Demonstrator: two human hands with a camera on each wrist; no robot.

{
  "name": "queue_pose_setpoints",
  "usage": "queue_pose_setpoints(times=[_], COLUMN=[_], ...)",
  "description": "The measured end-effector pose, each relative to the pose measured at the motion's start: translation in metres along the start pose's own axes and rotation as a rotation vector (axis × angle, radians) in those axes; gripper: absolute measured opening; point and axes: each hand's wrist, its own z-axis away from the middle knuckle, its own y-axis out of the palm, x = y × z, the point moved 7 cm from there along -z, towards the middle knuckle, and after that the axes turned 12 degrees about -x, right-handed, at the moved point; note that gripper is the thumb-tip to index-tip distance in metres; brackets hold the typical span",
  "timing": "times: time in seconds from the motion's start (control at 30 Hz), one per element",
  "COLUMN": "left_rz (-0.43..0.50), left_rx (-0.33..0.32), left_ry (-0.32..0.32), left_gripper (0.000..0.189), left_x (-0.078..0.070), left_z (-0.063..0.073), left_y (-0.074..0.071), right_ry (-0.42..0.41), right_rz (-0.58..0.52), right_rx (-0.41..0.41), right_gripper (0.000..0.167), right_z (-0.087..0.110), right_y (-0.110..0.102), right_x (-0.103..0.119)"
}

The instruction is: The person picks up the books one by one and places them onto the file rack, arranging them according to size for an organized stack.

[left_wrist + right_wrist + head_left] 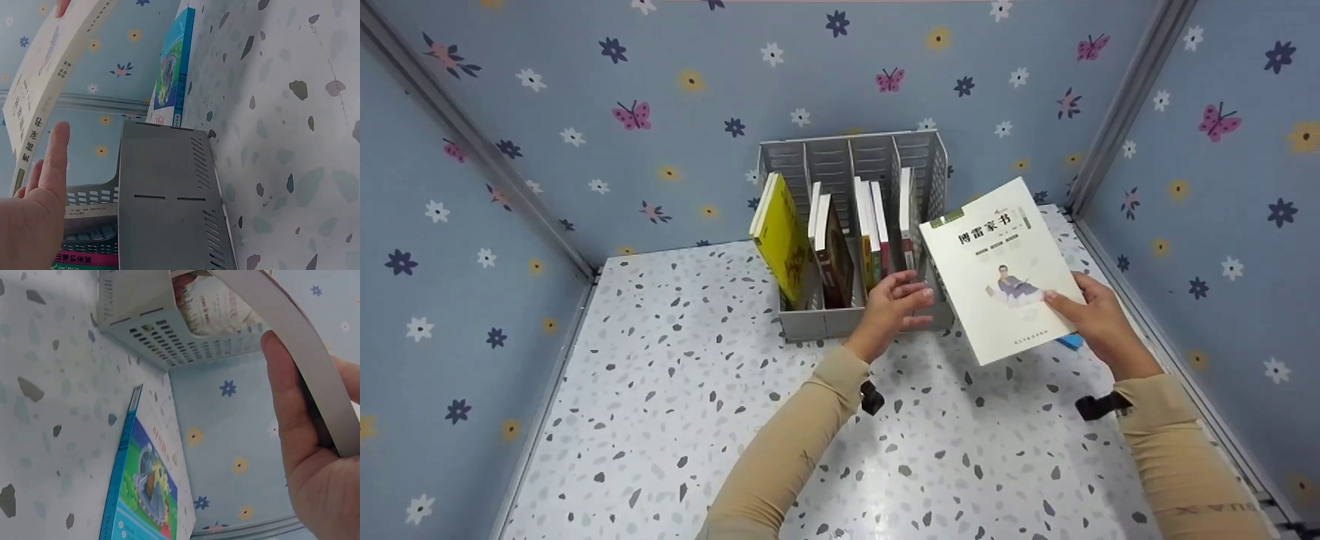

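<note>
My right hand (1099,322) grips the lower right side of a cream paperback book (997,262), thumb on its front cover. The cover, with dark Chinese characters and a small seated figure, faces up, tilted beside the right end of a grey file organizer (810,324). My left hand (894,311), fingers extended and holding nothing, hovers at the organizer's front. In the left wrist view the cream book's spine (36,129) stands just beyond the left fingers. The organizer holds a yellow book (784,240), a brown book (836,262) and several thin white-edged books (868,214).
A blue picture book (146,478) lies on the speckled white table (675,420), right of the organizer; the cream book mostly covers it in the head view. Flower-patterned panels (720,90) with metal posts (1132,97) enclose the back and both sides.
</note>
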Motion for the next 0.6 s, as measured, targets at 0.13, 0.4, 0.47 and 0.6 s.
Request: queue_pose_setpoints(times=[0.13,0.4,0.47,0.6], left_rz=[-0.025,-0.058,-0.068,-0.062], left_rx=[0.021,0.074,0.086,0.096], left_ry=[-0.004,-0.015,-0.001,0.014], left_gripper=[0.060,0.067,0.064,0.058], left_x=[-0.002,-0.003,-0.004,-0.006], left_z=[0.001,0.000,0.000,0.001], left_y=[0.005,0.015,0.018,0.023], right_ry=[-0.027,-0.092,-0.095,-0.097], right_rz=[-0.029,-0.114,-0.110,-0.081], right_rx=[0.014,0.034,0.040,0.049], right_gripper=[0.060,0.039,0.043,0.056], right_z=[0.006,0.014,0.016,0.018], right_y=[0.007,0.016,0.019,0.024], right_x=[0.012,0.029,0.032,0.036])
